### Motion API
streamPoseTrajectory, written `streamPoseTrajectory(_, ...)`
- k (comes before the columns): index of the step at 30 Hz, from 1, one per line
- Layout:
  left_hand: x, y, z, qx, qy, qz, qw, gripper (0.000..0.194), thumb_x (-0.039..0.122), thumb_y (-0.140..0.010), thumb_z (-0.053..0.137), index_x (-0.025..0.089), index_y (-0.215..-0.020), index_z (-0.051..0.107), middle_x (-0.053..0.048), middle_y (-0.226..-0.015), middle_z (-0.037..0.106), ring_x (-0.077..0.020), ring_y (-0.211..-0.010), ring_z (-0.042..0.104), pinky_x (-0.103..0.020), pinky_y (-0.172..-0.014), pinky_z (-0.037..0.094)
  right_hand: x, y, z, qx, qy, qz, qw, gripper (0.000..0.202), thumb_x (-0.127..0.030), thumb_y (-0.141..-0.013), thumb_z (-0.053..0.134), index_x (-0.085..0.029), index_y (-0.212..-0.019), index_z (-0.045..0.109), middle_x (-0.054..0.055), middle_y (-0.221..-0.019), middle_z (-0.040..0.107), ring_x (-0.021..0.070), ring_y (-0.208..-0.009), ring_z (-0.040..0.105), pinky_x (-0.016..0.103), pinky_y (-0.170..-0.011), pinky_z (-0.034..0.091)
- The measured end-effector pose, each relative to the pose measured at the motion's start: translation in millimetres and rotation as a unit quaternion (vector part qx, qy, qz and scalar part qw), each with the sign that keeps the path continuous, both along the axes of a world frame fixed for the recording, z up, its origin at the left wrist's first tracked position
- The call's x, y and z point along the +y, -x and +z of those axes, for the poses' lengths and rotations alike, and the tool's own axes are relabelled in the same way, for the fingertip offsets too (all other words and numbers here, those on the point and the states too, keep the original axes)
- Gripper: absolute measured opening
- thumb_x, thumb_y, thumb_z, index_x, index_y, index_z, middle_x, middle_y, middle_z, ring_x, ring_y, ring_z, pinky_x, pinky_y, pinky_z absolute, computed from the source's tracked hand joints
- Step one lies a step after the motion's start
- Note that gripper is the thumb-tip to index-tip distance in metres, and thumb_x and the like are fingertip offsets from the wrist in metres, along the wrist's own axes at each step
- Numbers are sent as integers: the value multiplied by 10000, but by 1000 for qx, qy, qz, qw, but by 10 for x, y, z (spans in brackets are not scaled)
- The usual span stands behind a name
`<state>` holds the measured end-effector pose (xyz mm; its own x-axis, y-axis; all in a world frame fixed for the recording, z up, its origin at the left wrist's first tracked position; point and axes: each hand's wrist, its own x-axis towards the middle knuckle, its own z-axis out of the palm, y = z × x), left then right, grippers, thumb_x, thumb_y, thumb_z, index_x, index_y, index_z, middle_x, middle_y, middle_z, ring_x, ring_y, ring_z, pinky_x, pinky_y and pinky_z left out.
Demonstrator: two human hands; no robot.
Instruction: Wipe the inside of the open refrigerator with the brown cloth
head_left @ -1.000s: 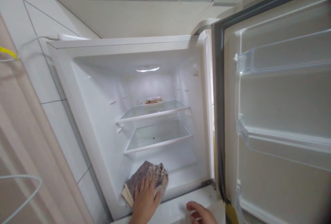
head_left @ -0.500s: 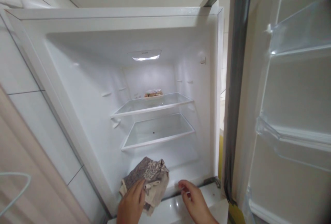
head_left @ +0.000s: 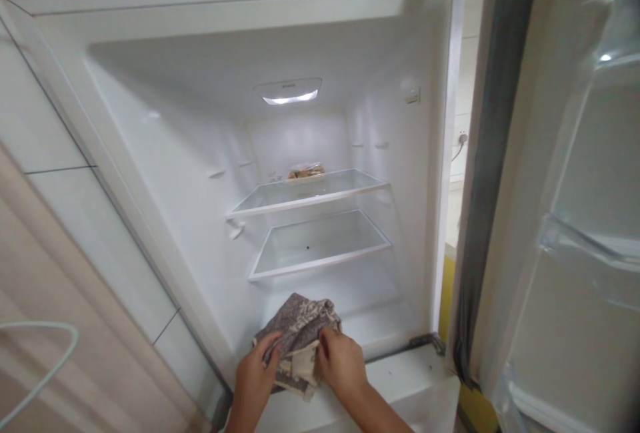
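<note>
Both hands meet at the front lip of the open fridge [head_left: 150,173]. The left hand [head_left: 254,373] and right hand [head_left: 340,363] each pinch the cloth [head_left: 299,329], fingers [head_left: 270,347] closed on its near edge from either side. The cloth, grey-brown and patterned, lies crumpled on the fridge floor, just inside the sill, partly lifted between the hands. Beyond it sit two glass shelves: the lower shelf [head_left: 320,246] bare, the upper shelf [head_left: 310,191] carrying a small food pack [head_left: 306,171] at the back. The lamp [head_left: 290,94] glows on the ceiling. The door [head_left: 565,173] stands open at right, clear of the hands.
</note>
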<state>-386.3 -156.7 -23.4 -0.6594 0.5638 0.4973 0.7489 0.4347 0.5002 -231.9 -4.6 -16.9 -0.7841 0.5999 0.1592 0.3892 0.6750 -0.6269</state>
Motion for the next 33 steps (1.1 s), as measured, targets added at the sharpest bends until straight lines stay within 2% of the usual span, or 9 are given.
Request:
streamPoseTrajectory(4,-6,-99,63,54,-13,15,998,312,376,-901,474,234,-1055,705,-33,-986,795,-207,-877,761,-282,-723,615,34,-48,6,84,-24,19,996,168,-181,-899,504,-222,-873,665,46,-931,715,217,-932,662,289,-804,473)
streamPoseTrajectory(7,-11,-265,43,152,-18,25,988,281,358,-936,461,227,-1017,697,-52,-966,778,-220,-894,747,-339,-809,610,53,-78,-18,140,-54,70,986,105,-179,-850,606,-224,-923,667,43,-1065,675,220,-1068,598,299,-914,461)
streamPoseTrajectory(11,-44,-393,-163,226,-17,37,973,280,336,-921,485,217,-1057,699,-87,-1017,753,-247,-965,724,-389,-865,598,91,-71,-76,46,-124,118,984,321,-199,-817,648,-233,-1136,650,80,-1194,654,306,-1137,572,412,-932,483)
streamPoseTrajectory(14,-54,-355,-274,198,-20,31,980,290,328,-895,484,214,-1038,709,-80,-977,765,-243,-900,738,-368,-777,617,82,-50,-77,23,-134,123,983,268,-115,-874,528,-238,-1052,685,71,-1125,678,273,-1093,603,382,-916,490)
streamPoseTrajectory(21,87,-363,45,91,-73,54,992,297,410,-895,547,192,-1014,711,-58,-889,774,-207,-689,720,-312,-631,606,-116,-75,-41,187,-34,150,970,276,-91,-864,503,-234,-996,700,48,-1013,708,189,-978,646,275,-868,490)
streamPoseTrajectory(24,154,-548,33,117,-74,9,990,239,322,-900,533,201,-1001,713,-66,-917,766,-219,-806,735,-327,-713,619,-53,-133,-69,162,7,176,971,242,-97,-821,534,-240,-896,715,15,-870,737,176,-847,682,252,-784,495)
streamPoseTrajectory(27,132,-743,-89,142,0,-89,986,248,191,-852,551,244,-1032,713,-56,-972,748,-221,-902,722,-353,-788,619,105,-176,-67,174,41,59,982,283,-118,-872,453,-230,-902,710,15,-831,743,172,-765,683,264,-729,499)
streamPoseTrajectory(29,69,-809,-143,148,43,-135,979,276,174,-833,595,269,-1067,706,-49,-1004,734,-215,-923,711,-355,-807,618,178,-156,-26,214,34,20,976,299,-124,-889,422,-209,-965,698,41,-907,742,180,-834,685,280,-778,515)
streamPoseTrajectory(33,-102,-746,-137,180,16,-121,976,157,253,-894,584,274,-979,714,-41,-999,738,-203,-927,715,-336,-804,621,84,85,147,246,-15,70,967,367,-89,-867,416,-184,-1111,673,82,-1127,720,203,-1091,649,340,-1001,493)
